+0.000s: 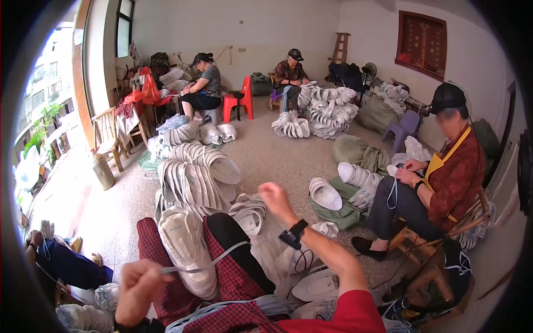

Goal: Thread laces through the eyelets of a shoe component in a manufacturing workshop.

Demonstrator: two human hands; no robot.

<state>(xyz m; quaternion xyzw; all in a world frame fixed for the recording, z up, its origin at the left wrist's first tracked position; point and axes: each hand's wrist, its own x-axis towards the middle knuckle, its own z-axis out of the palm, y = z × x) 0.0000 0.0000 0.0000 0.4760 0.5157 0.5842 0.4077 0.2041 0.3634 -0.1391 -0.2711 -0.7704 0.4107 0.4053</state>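
A white shoe (179, 236) lies on my lap between my thighs, its toe toward me. A flat grey-blue shoelace (225, 256) runs across it and over my right thigh. My left hand (141, 286), beside the shoe's toe end, is closed with the lace pinched at its fingertips. My right hand (275, 200) is raised ahead and to the right, above the shoes on the floor. Its fingers are curled together and slightly blurred; what they hold, if anything, I cannot make out. A bundle of similar laces (261, 304) lies across my checked apron.
Stacked white shoe uppers (194, 177) stand just ahead of my knees. More shoes (316, 286) lie at my right. A seated person (455, 166) at the right handles a white shoe piece; two others sit farther back. A red chair (239, 101) stands behind.
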